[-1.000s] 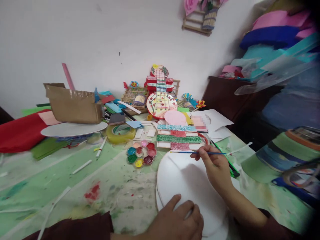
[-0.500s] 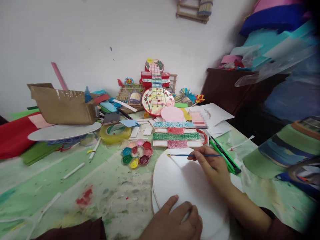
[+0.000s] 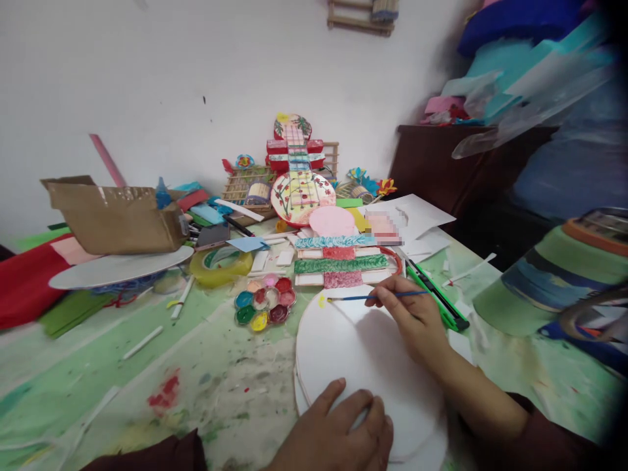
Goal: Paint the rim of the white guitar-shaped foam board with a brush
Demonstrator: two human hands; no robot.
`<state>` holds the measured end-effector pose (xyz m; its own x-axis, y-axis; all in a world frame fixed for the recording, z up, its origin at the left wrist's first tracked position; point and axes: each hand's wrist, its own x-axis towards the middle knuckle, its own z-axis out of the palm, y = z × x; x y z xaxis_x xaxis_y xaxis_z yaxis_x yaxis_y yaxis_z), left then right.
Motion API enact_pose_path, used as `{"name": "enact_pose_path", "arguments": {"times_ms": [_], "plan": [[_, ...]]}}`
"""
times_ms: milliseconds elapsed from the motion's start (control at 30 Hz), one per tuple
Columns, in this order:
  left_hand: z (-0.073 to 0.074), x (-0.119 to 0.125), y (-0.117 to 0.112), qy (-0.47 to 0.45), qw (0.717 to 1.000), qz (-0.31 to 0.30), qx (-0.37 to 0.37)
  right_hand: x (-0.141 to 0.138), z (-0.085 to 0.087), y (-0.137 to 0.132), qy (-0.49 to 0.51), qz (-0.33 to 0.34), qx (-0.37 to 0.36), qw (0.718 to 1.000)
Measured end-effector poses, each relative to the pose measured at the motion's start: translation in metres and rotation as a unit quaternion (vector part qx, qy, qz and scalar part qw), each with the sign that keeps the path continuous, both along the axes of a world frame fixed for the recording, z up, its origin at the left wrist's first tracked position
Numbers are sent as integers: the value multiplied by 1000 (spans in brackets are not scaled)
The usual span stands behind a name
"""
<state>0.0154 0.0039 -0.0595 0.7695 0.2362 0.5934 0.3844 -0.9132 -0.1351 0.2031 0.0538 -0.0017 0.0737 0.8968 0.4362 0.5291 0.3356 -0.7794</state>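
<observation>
My right hand [image 3: 409, 320] is closed on a thin blue-handled paintbrush [image 3: 373, 297] that lies nearly level, its yellow-loaded tip touching the far left rim of a white round board [image 3: 343, 353]. A small yellow mark shows there. At the bottom of the view, my left hand [image 3: 338, 432] rests on the board's near edge with fingers curled and thumb out, pressing it down. A flower-shaped paint palette [image 3: 265, 302] with several colours lies just left of the board.
Beyond the board lie painted strips [image 3: 341, 263], a pink disc [image 3: 332, 221], a painted guitar-shaped craft [image 3: 298, 176], a green utility knife [image 3: 434, 294], a tape roll [image 3: 220, 265], a cardboard box [image 3: 115, 216] on a white disc, paper sheets and foam scraps. The green table cover is paint-stained.
The brush tip has come down leftward onto the board's far rim and left a yellow dab. The view has shifted slightly right and up. My left hand has stayed put.
</observation>
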Motion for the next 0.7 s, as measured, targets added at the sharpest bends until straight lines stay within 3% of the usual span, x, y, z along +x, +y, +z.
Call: {"name": "enact_pose_path", "arguments": {"times_ms": [567,700], "plan": [[10,-5,3,-4,999,-27,28,-1,2,4,28,54,4,998],[11,-6,3,16,999,-33,24,-1,2,6,29,37,14,999]]}}
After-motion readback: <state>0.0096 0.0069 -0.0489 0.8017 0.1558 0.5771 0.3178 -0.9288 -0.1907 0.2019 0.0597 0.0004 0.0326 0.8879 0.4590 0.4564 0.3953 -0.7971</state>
